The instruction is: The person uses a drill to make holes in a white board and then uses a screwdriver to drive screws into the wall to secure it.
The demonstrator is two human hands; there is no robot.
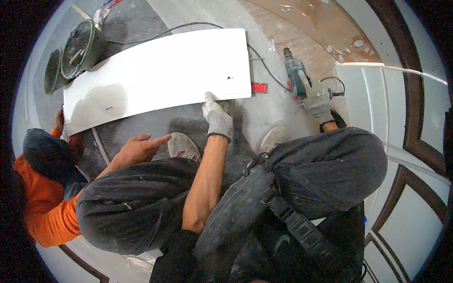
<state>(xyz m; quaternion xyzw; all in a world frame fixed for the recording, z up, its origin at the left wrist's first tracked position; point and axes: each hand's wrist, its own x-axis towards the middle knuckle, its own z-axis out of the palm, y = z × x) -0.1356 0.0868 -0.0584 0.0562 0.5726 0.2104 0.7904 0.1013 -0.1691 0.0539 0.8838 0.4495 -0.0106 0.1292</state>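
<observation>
A long white panel [160, 70] lies in front of me, with a grey damp patch at its left and a small dark hole near its right end. My left hand [218, 115], in a pale knitted glove, pinches the panel's near edge, thumb on top and fingers underneath. To the right a green power drill [296, 75] rests on the floor, chuck pointing away. My gloved right hand [317, 98] lies over its handle, index finger along the body; the palm side is hidden.
At left, a co-worker in an orange sleeve [45, 203] points with a bare hand [141, 150]. Two dark buckets [85, 49] stand beyond the panel's left end. A black cord [198, 23] curves behind the panel. A red object [259, 87] pokes out beneath it. White panelling [373, 99] stands at right.
</observation>
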